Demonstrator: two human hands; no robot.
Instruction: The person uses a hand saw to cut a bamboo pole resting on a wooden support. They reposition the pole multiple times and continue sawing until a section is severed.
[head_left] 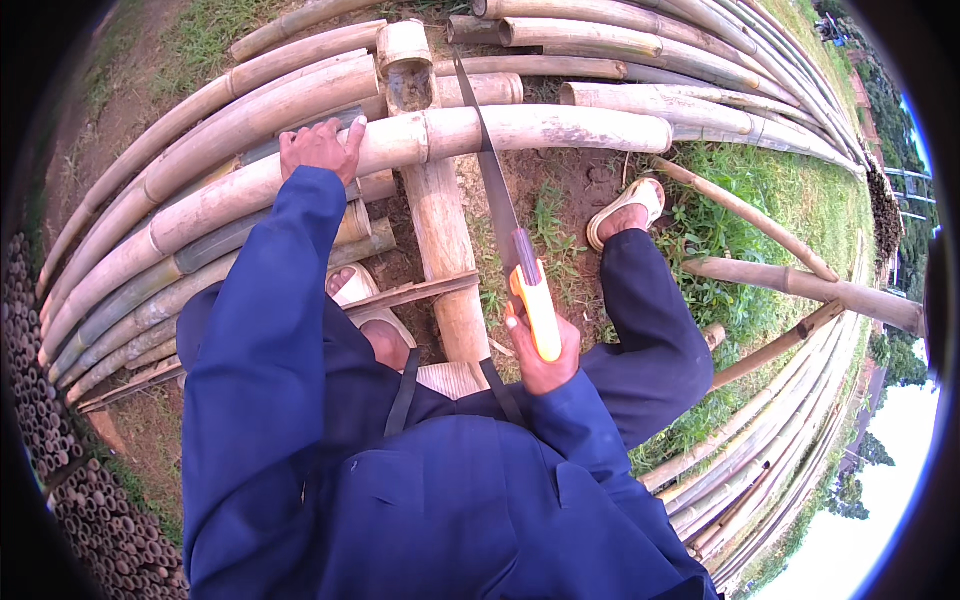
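Observation:
A thick, pale bamboo pole (540,128) lies crosswise in front of me, resting over an upright-pointing bamboo post (440,240). My left hand (322,150) presses down on the pole, fingers laid over its top and thumb spread. In my right hand (547,352) is a hand saw (497,185), gripped by its yellow-orange handle. The saw's long blade points away from me and crosses the pole to the right of the post. Whether its teeth bite into the bamboo cannot be made out.
More bamboo poles (200,130) lie side by side at the left, and others (640,45) at the far right. Stacked cut bamboo (120,530) stands at the lower left. A bamboo frame (800,280) rises at the right. My sandalled foot (628,212) is near the pole's right end.

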